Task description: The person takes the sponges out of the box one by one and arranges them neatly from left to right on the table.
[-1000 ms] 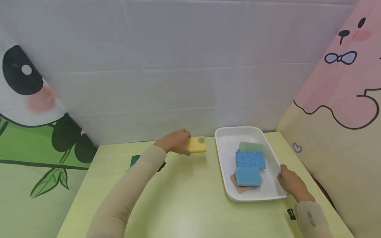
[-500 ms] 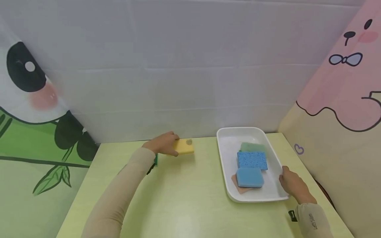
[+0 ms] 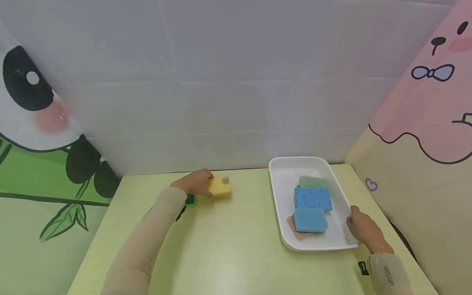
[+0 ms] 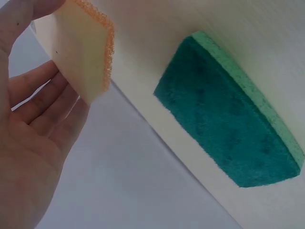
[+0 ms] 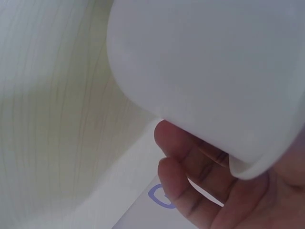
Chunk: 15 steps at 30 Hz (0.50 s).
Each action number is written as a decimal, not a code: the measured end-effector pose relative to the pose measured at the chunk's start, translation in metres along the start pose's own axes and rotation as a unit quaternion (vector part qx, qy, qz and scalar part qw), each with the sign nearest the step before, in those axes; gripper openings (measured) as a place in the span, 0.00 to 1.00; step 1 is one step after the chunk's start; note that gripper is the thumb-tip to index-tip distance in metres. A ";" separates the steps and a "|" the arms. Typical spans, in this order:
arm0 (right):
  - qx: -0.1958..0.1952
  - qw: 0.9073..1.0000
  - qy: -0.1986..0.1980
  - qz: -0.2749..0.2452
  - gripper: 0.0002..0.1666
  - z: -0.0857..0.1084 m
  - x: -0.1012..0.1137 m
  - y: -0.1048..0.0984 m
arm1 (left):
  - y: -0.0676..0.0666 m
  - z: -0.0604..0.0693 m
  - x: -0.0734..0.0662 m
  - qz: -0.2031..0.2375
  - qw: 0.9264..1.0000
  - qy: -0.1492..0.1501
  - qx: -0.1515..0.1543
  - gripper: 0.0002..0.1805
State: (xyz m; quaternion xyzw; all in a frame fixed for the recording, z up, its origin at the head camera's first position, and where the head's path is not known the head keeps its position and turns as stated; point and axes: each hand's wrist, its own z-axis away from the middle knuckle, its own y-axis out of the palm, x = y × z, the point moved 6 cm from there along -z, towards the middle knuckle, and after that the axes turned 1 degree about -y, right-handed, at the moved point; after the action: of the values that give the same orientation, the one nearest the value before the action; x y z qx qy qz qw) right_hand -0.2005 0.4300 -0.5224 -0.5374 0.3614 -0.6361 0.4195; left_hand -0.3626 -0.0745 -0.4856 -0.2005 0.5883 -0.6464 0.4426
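Observation:
Near the table's back edge my left hand (image 3: pixel 195 183) grips a yellow sponge (image 3: pixel 220 187); in the left wrist view the sponge (image 4: pixel 78 50) has an orange mesh face, with thumb and fingers around it. Beside that hand, partly hidden by it in the head view, lies a green sponge (image 3: pixel 189 200); the left wrist view shows the green sponge (image 4: pixel 224 119) whole, dark on its broad face. My right hand (image 3: pixel 366 230) holds the right rim of a white tray (image 3: pixel 283 221), its fingers (image 5: pixel 178 140) curled under the edge.
Inside the tray lie a pale green sponge (image 3: pixel 313 182), a speckled blue sponge (image 3: pixel 313 199) and a smooth blue sponge (image 3: pixel 310 220) over a peach-coloured piece (image 3: pixel 296 232). A white wall covering (image 3: pixel 221 102) stands behind the table.
My left hand has moved left with the yellow sponge, away from the tray and closer to the green sponge. The right hand stays on the tray rim.

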 end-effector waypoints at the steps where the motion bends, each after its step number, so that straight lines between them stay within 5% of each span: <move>1: 0.001 1.000 0.000 0.000 0.21 0.000 -0.001 0.001 | 0.002 0.000 0.001 0.001 1.000 0.001 -0.001 0.37; 15: 0.000 1.000 0.015 0.002 0.21 -0.002 -0.002 0.000 | 0.030 -0.003 0.027 0.004 1.000 -0.009 0.009 0.38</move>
State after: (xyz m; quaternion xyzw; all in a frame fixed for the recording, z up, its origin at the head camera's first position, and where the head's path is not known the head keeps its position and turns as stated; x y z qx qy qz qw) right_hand -0.2023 0.4319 -0.5239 -0.5270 0.3687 -0.6429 0.4158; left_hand -0.3694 -0.0923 -0.5214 -0.2005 0.5794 -0.6479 0.4521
